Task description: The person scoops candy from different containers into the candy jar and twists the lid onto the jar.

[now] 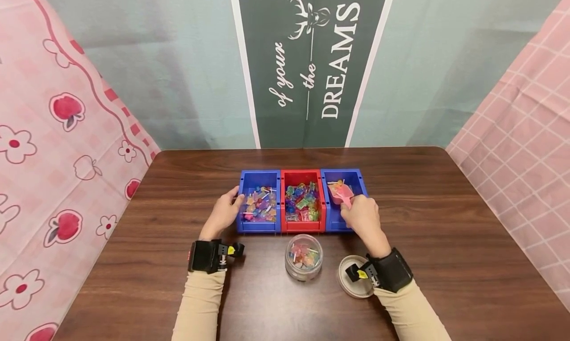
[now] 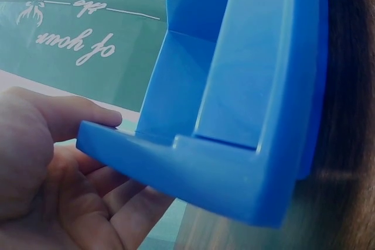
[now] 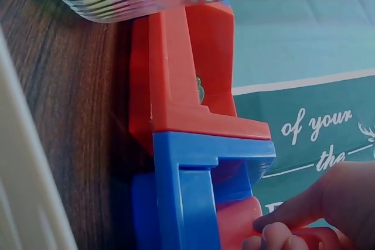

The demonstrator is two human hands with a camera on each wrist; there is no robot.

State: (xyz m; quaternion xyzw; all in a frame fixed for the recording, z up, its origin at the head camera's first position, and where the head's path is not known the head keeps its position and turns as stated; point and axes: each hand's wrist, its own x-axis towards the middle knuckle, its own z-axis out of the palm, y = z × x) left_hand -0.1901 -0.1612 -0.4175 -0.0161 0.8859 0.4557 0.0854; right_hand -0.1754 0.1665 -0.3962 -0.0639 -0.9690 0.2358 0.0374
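Near the person on the worktop lie a round lid and, just left of it, an open jar, set nearer the person and leftward of the right hand, the closer hand to it. Beyond, the left hand grips the side wall of the left blue bin, thumb inside, while the right pinches a pink scoop by its handle. The scoop points away and slightly left from that hand, its loaded bowl inside or just above the right blue bin.
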